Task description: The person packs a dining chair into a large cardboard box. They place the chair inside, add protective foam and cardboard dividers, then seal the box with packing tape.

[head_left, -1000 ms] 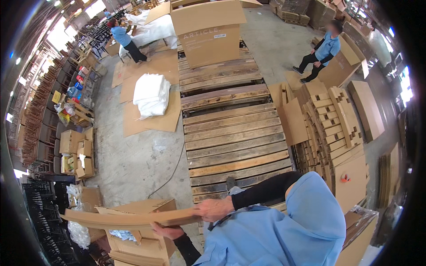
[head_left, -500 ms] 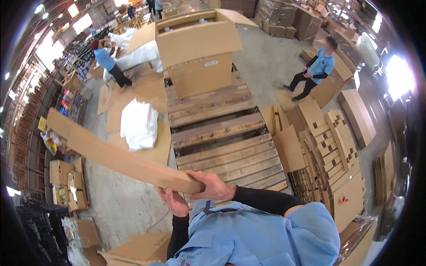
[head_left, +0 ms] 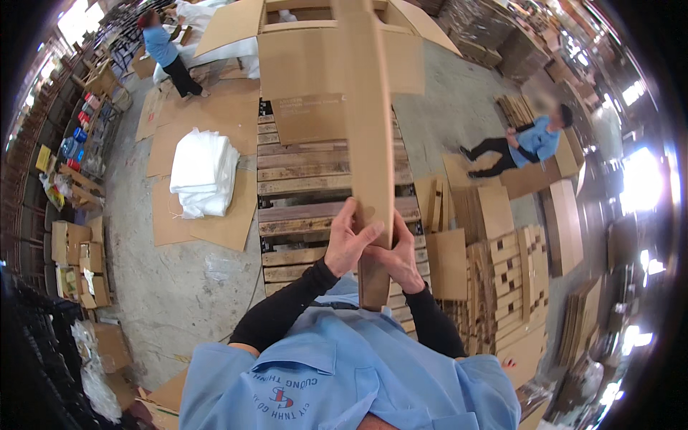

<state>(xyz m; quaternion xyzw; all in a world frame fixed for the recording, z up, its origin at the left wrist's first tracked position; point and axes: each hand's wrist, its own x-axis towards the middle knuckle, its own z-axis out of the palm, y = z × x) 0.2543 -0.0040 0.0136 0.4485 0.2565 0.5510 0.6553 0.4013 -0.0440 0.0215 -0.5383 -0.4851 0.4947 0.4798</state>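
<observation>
A long, narrow cardboard piece [head_left: 367, 129] stretches away from my chest toward the big carton, its near end close to my shirt. My left hand [head_left: 349, 240] grips its left side, thumb lying across the top face. On the right side, my right hand [head_left: 398, 256] is wrapped round the same piece, thumb reaching over the top. Fingers beneath it are hidden. Beyond stands a large open cardboard box [head_left: 304, 64] with its flaps spread, partly covered by the long piece. It rests on a run of wooden pallet slats [head_left: 301, 185].
A stack of white foam sheets [head_left: 204, 172] lies on flat cardboard at left. Slotted cardboard dividers [head_left: 505, 279] are piled at right. One person [head_left: 530, 141] stands at the right, another [head_left: 168, 54] at the far left. Small cartons [head_left: 75, 244] line the left.
The long cardboard piece has swung from pointing left to pointing straight ahead. Both hands have shifted right with it, and my left hand now grips its left side.
</observation>
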